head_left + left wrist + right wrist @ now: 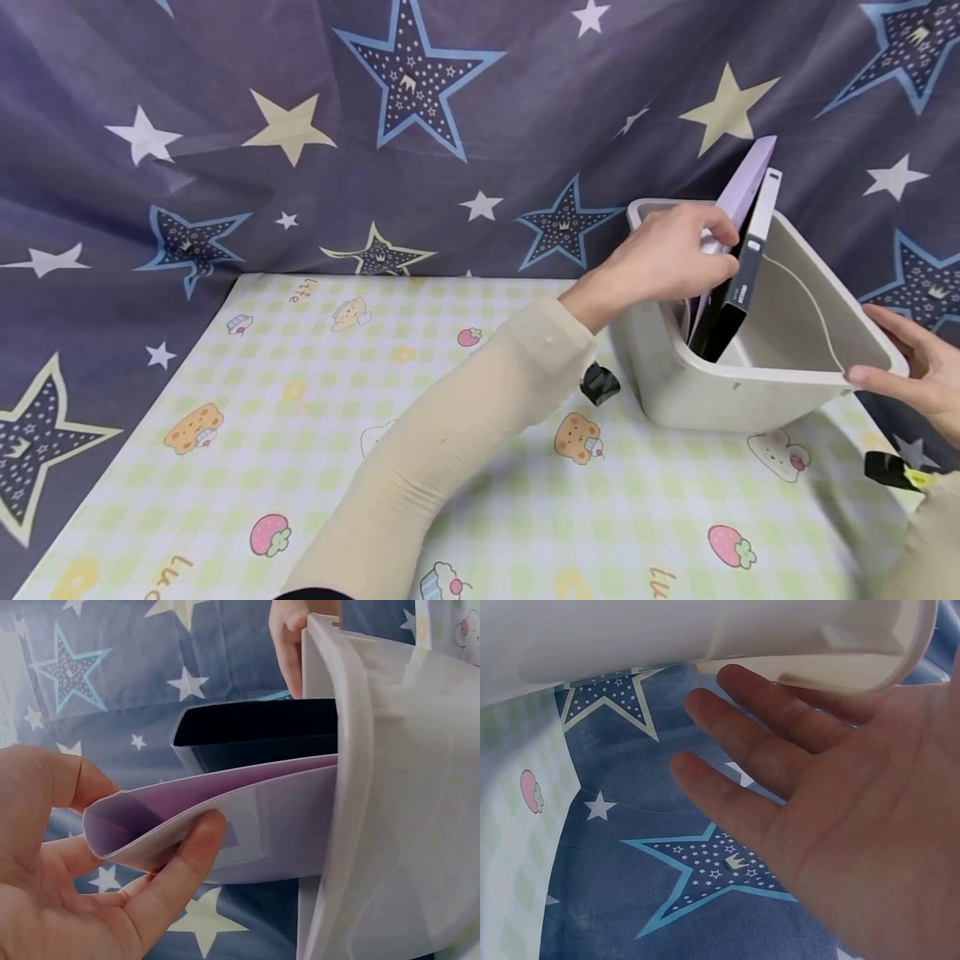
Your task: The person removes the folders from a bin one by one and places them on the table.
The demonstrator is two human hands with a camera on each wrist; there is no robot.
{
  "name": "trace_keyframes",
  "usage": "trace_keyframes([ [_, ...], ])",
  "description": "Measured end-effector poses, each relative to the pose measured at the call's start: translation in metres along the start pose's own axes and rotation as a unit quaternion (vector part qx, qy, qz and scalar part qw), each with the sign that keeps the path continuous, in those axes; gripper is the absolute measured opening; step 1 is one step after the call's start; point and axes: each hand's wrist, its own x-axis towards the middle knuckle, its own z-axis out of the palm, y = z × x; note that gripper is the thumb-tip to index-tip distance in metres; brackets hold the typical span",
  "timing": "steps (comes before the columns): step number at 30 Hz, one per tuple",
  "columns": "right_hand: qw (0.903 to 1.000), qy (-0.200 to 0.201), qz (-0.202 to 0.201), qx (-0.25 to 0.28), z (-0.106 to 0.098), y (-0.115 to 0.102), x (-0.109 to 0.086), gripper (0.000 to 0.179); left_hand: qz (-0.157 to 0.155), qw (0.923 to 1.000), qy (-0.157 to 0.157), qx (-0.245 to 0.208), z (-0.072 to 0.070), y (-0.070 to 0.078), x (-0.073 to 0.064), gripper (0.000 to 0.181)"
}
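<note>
My left hand (671,254) pinches the folded edge of a purple folder (292,817), thumb on its labelled face and fingers on the other side. The folder stands tilted, its lower part inside a pale grey bin (757,400). Right beside it, a dark binder (255,731) with a white upper spine leans in the bin, also sticking out above the rim. My right hand (918,367) holds the bin's front right corner, thumb over the rim and fingers along the outside. In the right wrist view its fingers (742,739) are spread, fairly straight, just under the rim.
The bin stands at the right side of a table with a green checked cloth (337,475). A dark star-patterned curtain (480,75) hangs behind the table. A thin white cord (810,300) runs inside the bin. Black gear (600,383) shows under my left wrist.
</note>
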Motion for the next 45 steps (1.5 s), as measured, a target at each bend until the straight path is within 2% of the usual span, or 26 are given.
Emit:
trace_keyframes([
  [4,1.0,-0.003,-0.002,0.004,0.0,0.0,0.0,0.087,-0.003,0.9997,0.009,-0.022,-0.008,0.001,-0.006,0.025],
  [9,0.9999,-0.003,-0.004,0.01,0.0,0.001,0.002,0.087,-0.01,0.9964,0.023,-0.081,-0.022,0.002,-0.015,0.026],
  [12,0.9999,0.001,0.007,-0.01,0.0,0.002,0.001,0.087,0.008,0.9951,0.02,-0.097,-0.029,-0.002,-0.019,0.029],
  [16,0.9993,0.001,0.021,-0.03,0.0,0.003,-0.001,0.087,0.022,0.9933,0.006,-0.113,-0.031,-0.015,-0.022,0.036],
  [20,0.9988,-0.004,0.026,-0.042,0.0,0.001,-0.002,0.087,0.023,0.9867,-0.005,-0.161,-0.03,-0.033,-0.022,0.038],
  [22,0.9986,-0.007,0.027,-0.045,0.0,0.001,-0.002,0.088,0.027,0.9798,-0.015,-0.198,-0.029,-0.042,-0.022,0.037],
  [25,0.999,-0.008,0.025,-0.035,-0.001,0.0,-0.002,0.088,0.036,0.9724,-0.024,-0.229,-0.029,-0.051,-0.023,0.035],
  [32,0.9999,-0.006,0.015,-0.006,-0.002,-0.002,-0.001,0.086,0.033,0.958,-0.04,-0.282,-0.031,-0.057,-0.021,0.03],
  [35,0.9997,-0.009,0.021,-0.01,-0.001,-0.002,-0.001,0.086,0.036,0.9607,-0.04,-0.272,-0.032,-0.058,-0.019,0.028],
  [38,0.9993,-0.012,0.029,-0.018,-0.001,-0.004,-0.001,0.086,0.027,0.9634,-0.06,-0.26,-0.035,-0.061,-0.014,0.034],
  [40,0.9993,-0.012,0.03,-0.02,-0.001,-0.004,-0.002,0.086,0.015,0.9614,-0.084,-0.262,-0.037,-0.063,-0.011,0.04],
  [45,0.9991,-0.008,0.031,-0.027,-0.001,-0.004,-0.002,0.087,-0.004,0.9456,-0.132,-0.297,-0.042,-0.067,-0.006,0.053],
])
